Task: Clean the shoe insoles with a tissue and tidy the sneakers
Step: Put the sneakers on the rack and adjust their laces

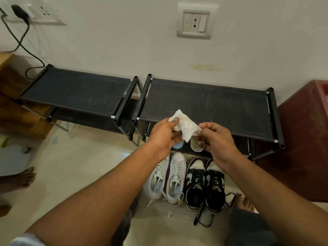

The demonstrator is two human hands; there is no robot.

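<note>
Light is soft, even, slightly dim; detail holds at the left hand, forearms below it blur, the shoe rack beyond bows with wide-angle distortion.

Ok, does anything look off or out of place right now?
The tissue, pinched by left hand and right hand, is speckled with dirt. One black lace of the black-and-white sneakers trails loose across the floor.
</note>
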